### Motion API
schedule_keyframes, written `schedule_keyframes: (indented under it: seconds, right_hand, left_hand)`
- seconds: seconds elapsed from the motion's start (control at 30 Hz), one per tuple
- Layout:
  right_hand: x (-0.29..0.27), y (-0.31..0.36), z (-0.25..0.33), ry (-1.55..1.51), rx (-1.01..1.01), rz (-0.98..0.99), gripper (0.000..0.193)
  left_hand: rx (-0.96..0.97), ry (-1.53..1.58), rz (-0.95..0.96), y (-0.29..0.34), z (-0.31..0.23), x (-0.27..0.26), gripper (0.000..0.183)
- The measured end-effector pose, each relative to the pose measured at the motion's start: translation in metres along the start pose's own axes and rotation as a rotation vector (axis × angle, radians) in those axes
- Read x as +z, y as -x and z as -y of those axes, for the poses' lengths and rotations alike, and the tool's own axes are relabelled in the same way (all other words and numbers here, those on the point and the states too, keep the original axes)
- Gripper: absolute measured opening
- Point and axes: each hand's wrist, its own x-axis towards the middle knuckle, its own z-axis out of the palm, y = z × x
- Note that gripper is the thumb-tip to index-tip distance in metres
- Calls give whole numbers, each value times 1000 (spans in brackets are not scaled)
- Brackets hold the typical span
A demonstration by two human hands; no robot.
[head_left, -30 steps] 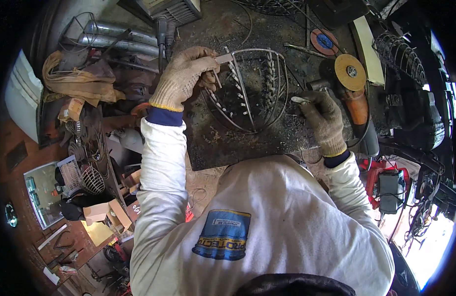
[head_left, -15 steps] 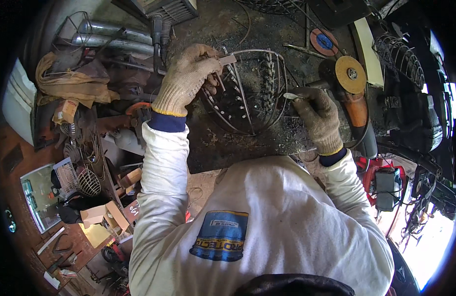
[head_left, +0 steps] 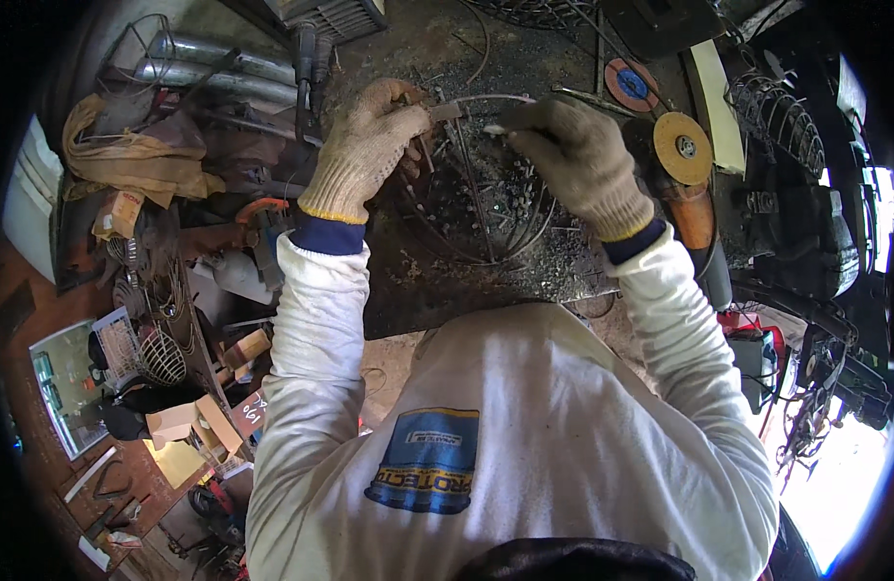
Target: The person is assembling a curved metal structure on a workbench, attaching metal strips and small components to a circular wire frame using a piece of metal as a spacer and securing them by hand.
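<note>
Both my hands wear beige knit gloves. My left hand (head_left: 364, 145) is closed at the left side of a rounded wire-rod frame (head_left: 483, 225) lying on the dark workbench. Its fingers pinch a small flat metal strip (head_left: 447, 111) against the upper left of the frame. My right hand (head_left: 577, 160) reaches over the frame's right side, hiding part of it. Between its fingertips is a short whitish stick (head_left: 495, 129), possibly chalk, pointing towards the metal strip with a gap between them.
To the right lies an orange angle grinder (head_left: 696, 223) with a yellow disc (head_left: 682, 148). A red and blue disc (head_left: 631, 84) sits behind it. Brown cloth (head_left: 118, 160) and metal cylinders (head_left: 219, 63) lie left. The workbench's front edge (head_left: 418, 324) is near my body.
My right hand has moved left and slightly away from me, bringing the whitish stick over the frame. My left hand stays nearly in place with the metal strip.
</note>
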Motion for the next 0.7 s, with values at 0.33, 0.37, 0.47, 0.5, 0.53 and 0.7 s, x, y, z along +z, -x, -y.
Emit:
schedule_keyframes:
  seconds: [0.33,0.37,0.47,0.5,0.53,0.7]
  right_hand:
    - [16,-31,-6,317,-169,98,21]
    - [17,-31,-7,346,-183,88,21]
    - [19,-34,-9,382,-311,55,20]
    - [20,-35,-8,382,-311,54,20]
    - [21,-36,-8,422,-360,65,22]
    - [19,-36,-2,580,-472,83,32]
  left_hand:
    - [50,-79,-32,-2,6,1,39]
    - [48,-72,-37,-1,5,2,39]
    - [81,-93,-44,-2,8,2,40]
    - [114,-122,-48,-2,11,1,39]
    - [115,-124,-47,-4,14,-1,39]
    - [-87,-208,-46,4,-15,10,26]
